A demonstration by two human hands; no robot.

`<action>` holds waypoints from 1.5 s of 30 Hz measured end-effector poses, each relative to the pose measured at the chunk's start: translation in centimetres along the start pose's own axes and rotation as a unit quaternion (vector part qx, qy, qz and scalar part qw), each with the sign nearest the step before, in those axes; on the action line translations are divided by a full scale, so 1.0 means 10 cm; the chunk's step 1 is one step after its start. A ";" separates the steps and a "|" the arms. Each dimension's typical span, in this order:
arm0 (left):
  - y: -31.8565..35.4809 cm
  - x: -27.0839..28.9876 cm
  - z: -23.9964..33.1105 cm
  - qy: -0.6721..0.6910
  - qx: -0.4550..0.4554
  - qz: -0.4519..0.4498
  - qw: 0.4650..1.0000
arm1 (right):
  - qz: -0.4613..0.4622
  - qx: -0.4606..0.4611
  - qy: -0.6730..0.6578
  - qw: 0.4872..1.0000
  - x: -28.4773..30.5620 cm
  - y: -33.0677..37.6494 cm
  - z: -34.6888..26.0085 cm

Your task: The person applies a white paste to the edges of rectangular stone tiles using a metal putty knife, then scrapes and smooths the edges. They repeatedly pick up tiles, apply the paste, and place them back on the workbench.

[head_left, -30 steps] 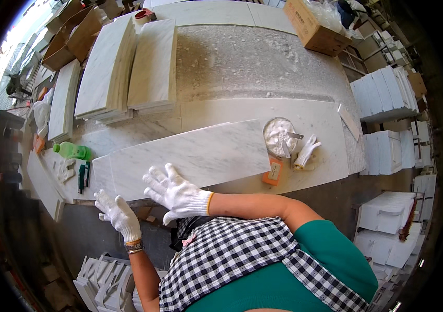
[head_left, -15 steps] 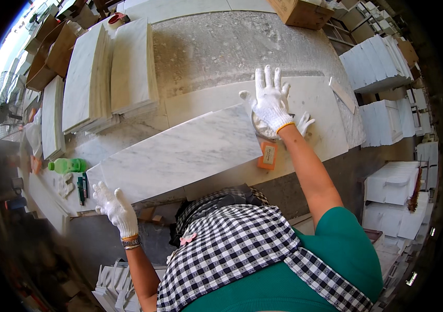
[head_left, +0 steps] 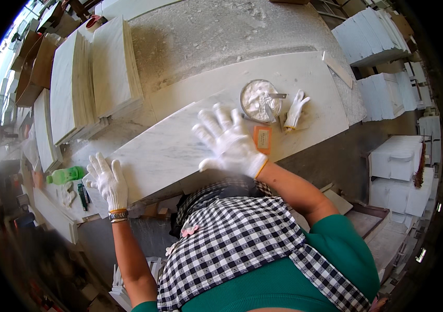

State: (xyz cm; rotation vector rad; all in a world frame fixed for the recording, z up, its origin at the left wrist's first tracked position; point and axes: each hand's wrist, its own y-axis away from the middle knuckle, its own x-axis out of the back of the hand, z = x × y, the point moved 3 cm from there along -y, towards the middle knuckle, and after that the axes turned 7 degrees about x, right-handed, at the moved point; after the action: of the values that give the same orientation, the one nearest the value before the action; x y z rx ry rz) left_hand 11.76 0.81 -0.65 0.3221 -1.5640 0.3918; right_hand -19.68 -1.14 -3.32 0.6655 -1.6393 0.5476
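A long white marble slab [head_left: 161,151] with grey veins lies across the worktable in front of me. My left hand [head_left: 108,182], in a white knit glove, is at the slab's left end with its fingers spread. Over the slab's right part my gloved right hand [head_left: 230,146] is spread wide; whether it touches the stone I cannot tell. Just right of that hand lies an orange box [head_left: 262,139]. Beyond the box stands a round bowl [head_left: 243,107] of white paste with a metal scraper [head_left: 277,95] in it. A loose white glove [head_left: 295,109] rests beside the bowl.
Stacked marble slabs [head_left: 112,67] stand at the far left. A green bottle [head_left: 66,175] and a dark green utility knife [head_left: 82,197] lie by the slab's left end. A narrow stone strip [head_left: 337,70] lies at the table's right. White slab stacks [head_left: 370,39] fill the right side.
My right hand has come from above the bowl leftward and nearer, over the slab, uncovering the bowl and scraper. My left hand has shifted slightly forward at the slab's end.
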 end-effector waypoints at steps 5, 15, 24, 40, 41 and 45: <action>-0.01 -0.13 -0.08 0.018 0.000 0.002 1.000 | 0.065 -0.279 0.110 0.952 0.13 0.61 0.92; 0.44 -0.36 0.84 0.088 -0.168 0.027 0.982 | 0.161 -0.142 -0.049 0.975 -0.12 0.13 0.44; 1.06 -0.31 0.77 0.161 -0.302 -0.076 0.937 | 0.096 -0.114 0.038 0.988 -0.01 0.05 0.41; 1.69 -0.35 -1.00 0.535 0.317 -0.119 0.774 | 0.070 0.043 0.154 0.985 -0.06 -0.74 -0.13; 1.72 -0.41 -0.90 0.549 0.287 -0.162 0.768 | 0.076 0.068 0.122 0.987 -0.07 -0.83 -0.24; 1.73 -0.53 -0.52 0.611 0.212 -0.242 0.723 | 0.099 0.157 0.022 0.982 -0.07 -1.21 -0.80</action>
State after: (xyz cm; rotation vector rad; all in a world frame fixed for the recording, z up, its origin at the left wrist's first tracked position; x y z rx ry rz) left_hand 9.03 18.46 -6.68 0.6345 -0.0329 0.4032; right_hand -5.54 -4.40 -2.81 0.7161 -1.6015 0.9727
